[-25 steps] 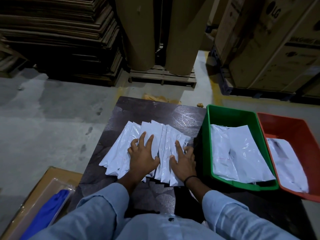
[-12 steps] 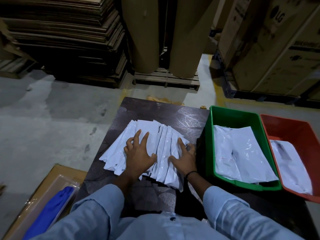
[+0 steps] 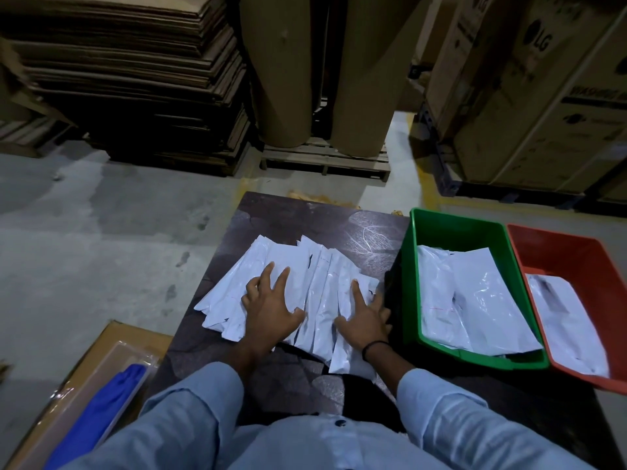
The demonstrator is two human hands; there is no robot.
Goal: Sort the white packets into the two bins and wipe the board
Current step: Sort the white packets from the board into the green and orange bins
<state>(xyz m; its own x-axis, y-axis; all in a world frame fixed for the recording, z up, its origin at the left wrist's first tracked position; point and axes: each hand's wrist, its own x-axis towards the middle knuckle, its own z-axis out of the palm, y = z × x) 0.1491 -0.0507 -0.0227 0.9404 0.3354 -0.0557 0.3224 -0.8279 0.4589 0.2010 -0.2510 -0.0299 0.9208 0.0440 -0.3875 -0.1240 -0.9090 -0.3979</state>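
A fan of several white packets (image 3: 315, 286) lies spread on the dark board (image 3: 305, 218). My left hand (image 3: 269, 308) rests flat on the left part of the fan, fingers spread. My right hand (image 3: 364, 318) presses flat on the right part, index finger pointing away from me. To the right stand a green bin (image 3: 451, 228) holding white packets and a red bin (image 3: 570, 252) with a white packet inside.
A cardboard box (image 3: 112, 337) with a blue item (image 3: 98, 412) in clear wrap sits on the floor at my left. Stacked cardboard sheets (image 3: 129, 79), two brown rolls (image 3: 281, 69) on a pallet and large cartons (image 3: 529, 96) stand beyond the board.
Both hands stayed flat on the packets while shifting them slightly; the fan has slid a little toward me and the packets at the right have spread out more.
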